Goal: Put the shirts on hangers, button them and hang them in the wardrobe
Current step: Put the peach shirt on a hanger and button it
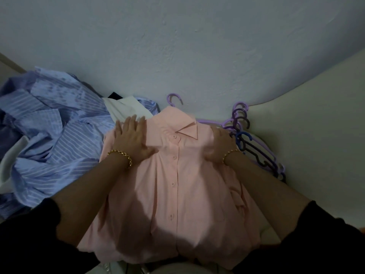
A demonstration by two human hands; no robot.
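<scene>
Pale textured wall (197,46) at top; cream surface (306,125) to the R, curving in wide-angle view.

Centre: pink shirt (177,184) lies front-up, collar (187,129) toward the wall, hem toward the person. Placket is closed; several buttons (174,136) show down the middle, done up as far as can be seen. Purple hook (174,98) of a hanger sticks out just above the collar; the rest of the hanger is hidden inside the shirt.

L hand (132,137): palm down on the shirt's shoulder, fingers straight and slightly spread, pressing flat, holding nothing.

R hand (219,147): palm down on the opposite shoulder, fingers at the shoulder edge. The view is blurred there, so whether they only press or curl round the cloth cannot be told.

Each wrist has a gold bracelet (121,155); dark sleeves (29,234) are pushed up the forearms.

Left of the pink shirt: crumpled heap of blue shirts (51,131), striped, touching its edge, w/ a white garment (126,107) beside them near the wall.

R of the shirt: spare hangers (248,143), purple, blue and dark, piled just beside the R hand.
</scene>
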